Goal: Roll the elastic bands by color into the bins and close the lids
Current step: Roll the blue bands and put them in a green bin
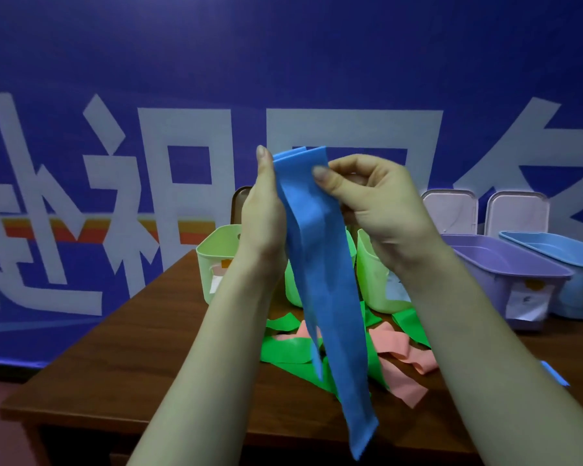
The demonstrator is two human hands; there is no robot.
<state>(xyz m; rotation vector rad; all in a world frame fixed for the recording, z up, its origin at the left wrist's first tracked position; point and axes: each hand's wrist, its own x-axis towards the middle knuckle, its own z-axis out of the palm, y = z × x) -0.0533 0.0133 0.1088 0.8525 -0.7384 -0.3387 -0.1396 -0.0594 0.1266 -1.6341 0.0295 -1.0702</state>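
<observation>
Blue band [320, 264] is held up above the desk [132, 348], top end folded over, long tail hanging free. Risk: if the pinch slackens the fold likely springs open, or the tail drags the roll crooked. Left hand [263, 210] upright, fingers straight along the band's edge. Right hand [367, 203] pinches the fold, thumb in front. Green bands [283, 348] lie below; blue bin [552, 243] open, far right.

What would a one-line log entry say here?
action: starting roll of blue band | left hand: flat against it | right hand: pinches its folded top | table: green bands and pink bands loose | blue bin: open
</observation>
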